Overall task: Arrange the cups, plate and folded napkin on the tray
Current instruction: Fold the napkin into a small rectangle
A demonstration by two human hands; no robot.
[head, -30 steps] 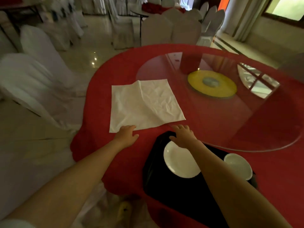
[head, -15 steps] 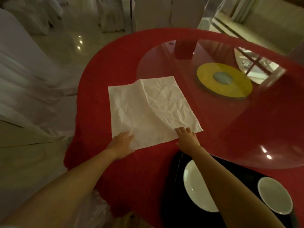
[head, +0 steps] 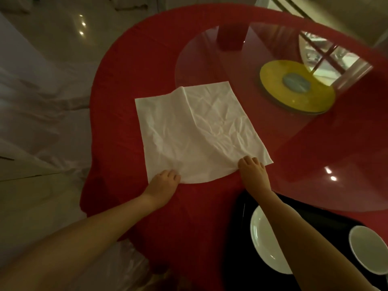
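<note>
A white napkin (head: 195,131) lies spread and creased on the red tablecloth. My left hand (head: 164,181) holds its near left corner. My right hand (head: 253,170) holds the near right corner, and the near edge between them curves up off the cloth. At the lower right, a black tray (head: 237,259) carries a white plate (head: 262,244), partly hidden by my right forearm. A white cup (head: 369,253) stands on the tray at the right edge.
A round glass turntable (head: 294,156) with a yellow hub (head: 294,87) covers the table's middle; the napkin's far right part lies on it. The red table edge (head: 88,185) drops off at the left. White-covered chairs (head: 37,101) stand on the left.
The view has tilted down and closer. Both hands reached forward from the table and tray edge onto the napkin's near corners, and its near edge now lifts.
</note>
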